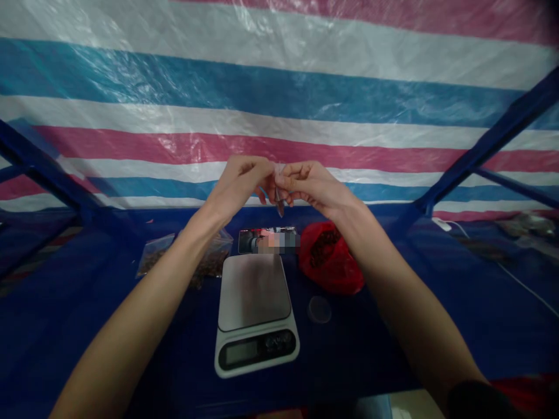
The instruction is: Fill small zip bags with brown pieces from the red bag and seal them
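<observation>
Head view has left hand and right hand both pinching a small bag beyond the scale's far edge, seemingly working its mouth, which calls for an even grip

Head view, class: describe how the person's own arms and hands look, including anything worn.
The left hand and right hand are bare, with nothing visibly worn on them or at the wrists. Both forearms are uncovered and narrow towards the wrist. A dark sleeve edge shows near the right elbow; no left sleeve is in view.
</observation>
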`<state>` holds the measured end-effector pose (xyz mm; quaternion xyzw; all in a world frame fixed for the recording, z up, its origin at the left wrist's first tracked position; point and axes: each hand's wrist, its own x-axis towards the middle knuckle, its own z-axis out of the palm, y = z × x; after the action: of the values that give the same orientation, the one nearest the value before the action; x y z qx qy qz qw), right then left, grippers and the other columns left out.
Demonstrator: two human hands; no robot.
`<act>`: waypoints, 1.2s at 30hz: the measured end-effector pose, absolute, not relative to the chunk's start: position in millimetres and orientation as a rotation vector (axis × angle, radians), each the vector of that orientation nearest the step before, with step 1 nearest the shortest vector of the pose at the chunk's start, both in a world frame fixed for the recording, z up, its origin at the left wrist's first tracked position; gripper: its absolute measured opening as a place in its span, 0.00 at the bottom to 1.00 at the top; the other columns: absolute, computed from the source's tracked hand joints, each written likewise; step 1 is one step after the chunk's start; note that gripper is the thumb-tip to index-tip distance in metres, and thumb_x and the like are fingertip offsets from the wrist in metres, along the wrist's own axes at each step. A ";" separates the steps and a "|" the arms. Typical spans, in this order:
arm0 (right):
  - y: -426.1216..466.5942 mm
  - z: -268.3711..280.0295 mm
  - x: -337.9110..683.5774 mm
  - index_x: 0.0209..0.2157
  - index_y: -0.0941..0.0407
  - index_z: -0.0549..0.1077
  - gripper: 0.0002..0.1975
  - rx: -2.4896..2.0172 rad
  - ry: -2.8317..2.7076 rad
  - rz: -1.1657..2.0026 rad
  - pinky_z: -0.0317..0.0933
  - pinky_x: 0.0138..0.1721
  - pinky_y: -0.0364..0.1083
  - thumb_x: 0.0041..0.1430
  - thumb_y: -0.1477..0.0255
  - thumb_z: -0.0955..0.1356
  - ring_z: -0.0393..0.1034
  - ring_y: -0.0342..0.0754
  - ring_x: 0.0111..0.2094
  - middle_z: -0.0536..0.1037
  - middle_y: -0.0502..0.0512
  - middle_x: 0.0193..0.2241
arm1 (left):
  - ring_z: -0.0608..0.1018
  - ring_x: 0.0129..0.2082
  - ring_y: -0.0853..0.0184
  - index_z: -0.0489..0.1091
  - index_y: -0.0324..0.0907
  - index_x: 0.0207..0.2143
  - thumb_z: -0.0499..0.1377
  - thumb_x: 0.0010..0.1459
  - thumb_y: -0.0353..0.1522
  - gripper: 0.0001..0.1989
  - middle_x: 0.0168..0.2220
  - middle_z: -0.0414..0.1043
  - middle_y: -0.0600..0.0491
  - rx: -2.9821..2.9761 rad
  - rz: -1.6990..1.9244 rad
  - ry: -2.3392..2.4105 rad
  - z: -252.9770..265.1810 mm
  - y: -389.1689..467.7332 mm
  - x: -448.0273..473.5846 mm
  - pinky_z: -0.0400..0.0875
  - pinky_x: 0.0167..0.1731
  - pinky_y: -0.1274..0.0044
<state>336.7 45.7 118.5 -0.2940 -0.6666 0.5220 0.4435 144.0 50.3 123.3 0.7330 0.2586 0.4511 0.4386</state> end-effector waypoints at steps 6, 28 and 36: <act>55.1 104.3 337.0 0.30 0.58 0.79 0.17 -0.770 -1.726 1.319 0.64 0.23 0.42 0.53 0.60 0.81 0.70 0.42 0.21 0.77 0.49 0.21 | 0.84 0.30 0.63 0.79 0.38 0.31 0.62 0.65 0.48 0.22 0.29 0.81 0.46 1.699 0.885 0.748 102.0 61.3 146.7 0.79 0.31 0.76; 50.5 111.5 337.1 0.30 0.57 0.77 0.16 -0.873 -1.713 1.197 0.72 0.29 0.45 0.56 0.61 0.81 0.78 0.49 0.30 0.80 0.54 0.26 | 0.85 0.33 0.64 0.79 0.39 0.31 0.63 0.64 0.33 0.09 0.32 0.81 0.47 1.741 0.950 0.794 101.0 63.8 141.4 0.80 0.37 0.74; 45.5 114.3 330.7 0.31 0.58 0.77 0.16 -0.872 -1.760 1.046 0.71 0.28 0.44 0.59 0.60 0.78 0.76 0.46 0.28 0.80 0.55 0.25 | 0.84 0.33 0.64 0.79 0.39 0.34 0.68 0.61 0.40 0.12 0.31 0.82 0.49 1.818 0.949 0.776 108.0 64.1 134.0 0.80 0.37 0.74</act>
<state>330.7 45.5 114.3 -0.3513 -0.7092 0.4216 0.4425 134.0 64.1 108.0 0.7377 0.3146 0.3850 0.4567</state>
